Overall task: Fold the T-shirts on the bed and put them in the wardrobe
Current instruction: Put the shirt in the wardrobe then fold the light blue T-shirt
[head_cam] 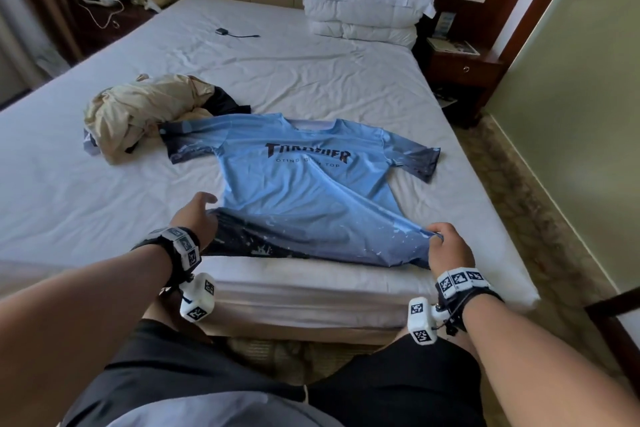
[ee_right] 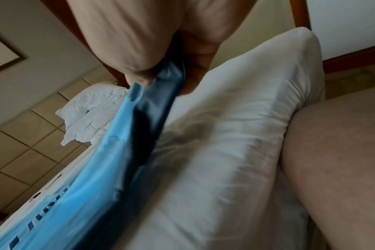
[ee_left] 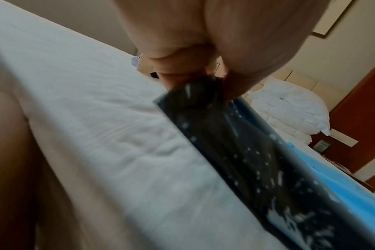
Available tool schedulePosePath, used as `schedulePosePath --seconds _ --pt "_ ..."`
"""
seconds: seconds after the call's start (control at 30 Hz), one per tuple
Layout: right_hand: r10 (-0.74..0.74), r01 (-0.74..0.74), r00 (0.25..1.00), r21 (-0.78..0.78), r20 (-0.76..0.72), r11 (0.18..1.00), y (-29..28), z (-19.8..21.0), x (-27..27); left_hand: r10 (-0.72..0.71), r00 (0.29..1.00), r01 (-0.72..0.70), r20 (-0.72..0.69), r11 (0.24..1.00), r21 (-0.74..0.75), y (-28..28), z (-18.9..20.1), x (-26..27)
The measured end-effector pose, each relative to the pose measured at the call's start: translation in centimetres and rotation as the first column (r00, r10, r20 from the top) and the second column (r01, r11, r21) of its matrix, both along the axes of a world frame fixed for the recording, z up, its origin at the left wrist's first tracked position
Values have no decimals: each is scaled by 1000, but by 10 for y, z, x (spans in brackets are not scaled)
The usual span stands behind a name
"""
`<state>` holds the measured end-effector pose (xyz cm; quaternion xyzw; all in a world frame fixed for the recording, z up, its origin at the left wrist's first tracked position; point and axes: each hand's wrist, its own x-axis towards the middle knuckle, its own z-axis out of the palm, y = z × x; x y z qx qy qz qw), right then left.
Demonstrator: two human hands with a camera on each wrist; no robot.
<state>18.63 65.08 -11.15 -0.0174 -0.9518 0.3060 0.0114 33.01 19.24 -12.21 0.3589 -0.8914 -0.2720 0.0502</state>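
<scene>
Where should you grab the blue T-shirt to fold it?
By its two bottom corners, from the foot of the bed. The blue T-shirt lies flat, print up, collar far away, so the hem is nearest. The left hand and right hand already pinch one corner each, ready to lift it toward the collar.

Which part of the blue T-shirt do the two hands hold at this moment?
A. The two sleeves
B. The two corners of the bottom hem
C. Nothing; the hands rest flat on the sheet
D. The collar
B: the left hand pinches the dark hem corner and the right hand grips the other hem corner of the blue T-shirt, while its sleeves and collar lie free on the bed.
</scene>
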Motion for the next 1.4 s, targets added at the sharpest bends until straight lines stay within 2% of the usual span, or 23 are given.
schedulePosePath --seconds 0.1,0.2,0.33,0.47,0.53,0.67,0.77,0.87,1.0,1.13,1.27,1.4 --pt "-25 23 999 50 36 999 3 -1 -3 -4 1000 5 28 999 -45 1 2 0" --pt "-34 18 994 144 108 989 10 -8 -6 -64 983 80 172 993 -88 -5 -3 4" --pt "-49 -2 981 262 189 965 21 -18 -7 -128 903 190 411 975 -114 -18 -8 12" --pt "-64 2 980 312 189 950 20 -20 -6 -136 849 249 511 955 -160 -23 -3 16" --pt "-59 -17 977 348 207 937 18 -20 -6 -140 841 271 523 945 -182 -23 -2 16" --pt "14 -170 946 457 324 873 14 -21 -4 -179 805 338 566 922 -188 -9 -3 15" --pt "-6 -189 930 493 367 850 10 -19 -4 -194 786 368 586 910 -191 -4 -2 12" --pt "0 -157 951 481 310 863 4 -17 -7 -210 772 387 600 904 -180 -3 4 5" --pt "124 -210 966 402 228 891 -16 -16 -15 -237 815 413 529 878 -243 5 10 -9" --pt "283 -376 918 389 277 841 -47 -20 -29 -336 837 466 432 851 -240 19 4 -32" --pt "392 -515 850 397 351 760 -81 -18 -50 -400 816 506 419 843 -182 38 0 -61" --pt "429 -572 809 376 401 728 -107 -19 -74 -465 765 586 445 790 -182 54 -10 -88"
